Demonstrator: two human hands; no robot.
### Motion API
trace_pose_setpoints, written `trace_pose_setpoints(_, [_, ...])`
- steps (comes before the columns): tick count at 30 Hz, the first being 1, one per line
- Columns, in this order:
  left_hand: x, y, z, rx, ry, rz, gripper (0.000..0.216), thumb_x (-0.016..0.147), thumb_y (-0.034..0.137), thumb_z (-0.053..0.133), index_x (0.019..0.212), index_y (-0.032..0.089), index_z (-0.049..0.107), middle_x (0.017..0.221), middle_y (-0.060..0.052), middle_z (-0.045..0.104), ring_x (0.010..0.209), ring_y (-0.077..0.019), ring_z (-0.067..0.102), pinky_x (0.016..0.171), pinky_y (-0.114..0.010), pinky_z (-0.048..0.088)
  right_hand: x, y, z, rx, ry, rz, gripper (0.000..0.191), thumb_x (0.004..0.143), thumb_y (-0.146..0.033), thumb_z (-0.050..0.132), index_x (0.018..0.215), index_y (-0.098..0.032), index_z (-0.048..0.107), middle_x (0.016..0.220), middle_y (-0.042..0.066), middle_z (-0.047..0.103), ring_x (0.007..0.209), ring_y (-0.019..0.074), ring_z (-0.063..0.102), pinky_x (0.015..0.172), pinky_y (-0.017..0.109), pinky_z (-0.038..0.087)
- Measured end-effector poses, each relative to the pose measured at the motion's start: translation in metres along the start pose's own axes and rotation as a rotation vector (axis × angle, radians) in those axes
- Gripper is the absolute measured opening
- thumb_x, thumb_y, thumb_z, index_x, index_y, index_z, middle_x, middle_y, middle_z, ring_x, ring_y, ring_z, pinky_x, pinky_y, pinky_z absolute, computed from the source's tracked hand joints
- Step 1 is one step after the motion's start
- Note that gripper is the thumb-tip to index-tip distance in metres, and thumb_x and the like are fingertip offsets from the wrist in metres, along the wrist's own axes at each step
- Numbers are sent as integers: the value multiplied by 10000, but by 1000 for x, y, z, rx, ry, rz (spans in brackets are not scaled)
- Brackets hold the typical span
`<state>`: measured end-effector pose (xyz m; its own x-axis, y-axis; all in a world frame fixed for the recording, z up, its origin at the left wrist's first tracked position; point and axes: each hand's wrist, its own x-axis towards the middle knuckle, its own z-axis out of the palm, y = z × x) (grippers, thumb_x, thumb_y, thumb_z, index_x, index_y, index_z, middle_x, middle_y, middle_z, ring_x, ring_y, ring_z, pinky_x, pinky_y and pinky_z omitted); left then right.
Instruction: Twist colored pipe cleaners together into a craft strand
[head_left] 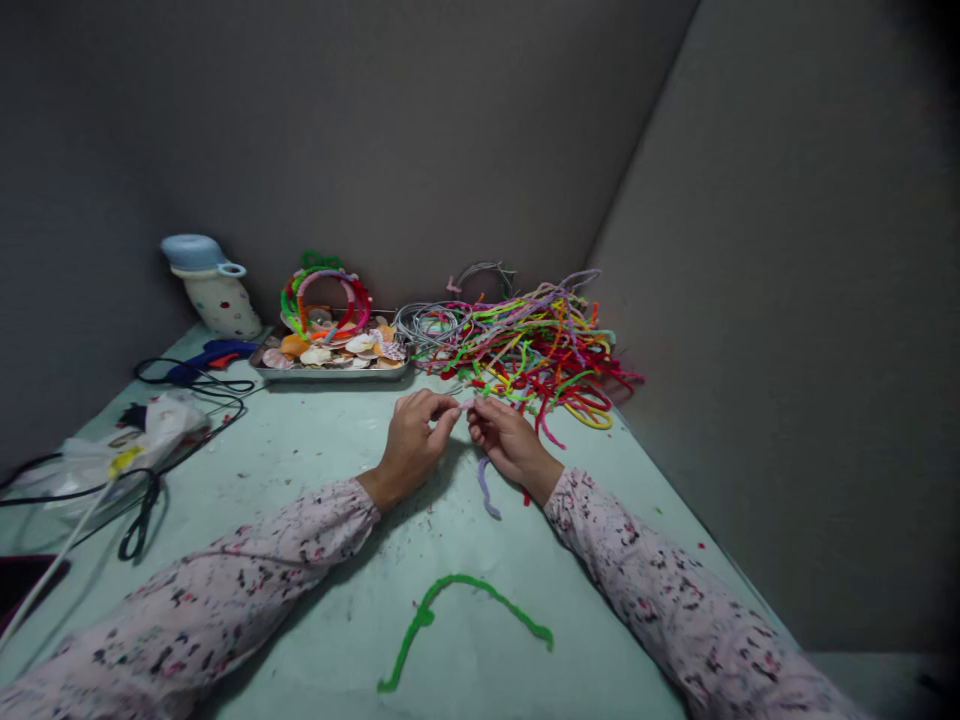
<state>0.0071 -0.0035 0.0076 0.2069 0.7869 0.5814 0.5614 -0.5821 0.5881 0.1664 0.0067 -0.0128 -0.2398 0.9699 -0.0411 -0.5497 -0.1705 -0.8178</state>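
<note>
My left hand (418, 440) and my right hand (510, 440) meet over the middle of the table, fingertips almost touching. Both pinch a thin pale lavender pipe cleaner (466, 404), of which a short stretch shows between them. Below my right hand a lavender pipe cleaner end (487, 490) hangs or lies near the tabletop; whether it is the same piece is hidden by the fingers. A bent green pipe cleaner (465, 578) lies closer to me, with a small twist on its left part.
Behind my hands lies a tangled heap of coloured pipe cleaners (540, 340). Left of it, a metal tray (330, 375) holds seashells and wrapped rings (291, 305). A bottle (217, 300), blue-handled tool (202, 362), black cable (236, 420) and plastic bag (161, 430) sit at left.
</note>
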Motion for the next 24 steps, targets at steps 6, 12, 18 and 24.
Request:
trace_pose_setpoints(6, [0,1,-1,-33,-45,-23,157,891,270,498,869,190,631,831,-18,634,831,-165,562,822,-322,377,0,0,0,4,-1,1,190,739,-316,736,760,-164,625,665,-24,604,526,42,528,479,134,417])
trace_pose_setpoints(12, [0,1,-2,-55,-45,-29,160,886,274,500,866,187,633,819,-19,628,822,-166,557,801,-313,382,0,-1,0,-2,-10,-1,178,753,-313,722,773,-161,633,667,-24,604,518,41,532,466,133,411])
trace_pose_setpoints(18, [1,0,-1,-49,-47,-18,161,888,274,494,861,186,626,810,-17,621,807,-164,552,803,-313,377,0,0,-1,3,-15,-7,173,753,-306,721,765,-159,631,671,-22,605,528,42,534,485,135,426])
trace_pose_setpoints(24, [0,-1,-1,-38,-67,-13,163,892,274,484,859,189,619,808,-18,614,813,-167,550,804,-315,376,0,0,0,-12,-9,-3,189,741,-316,730,764,-159,626,671,-23,604,525,44,529,474,142,417])
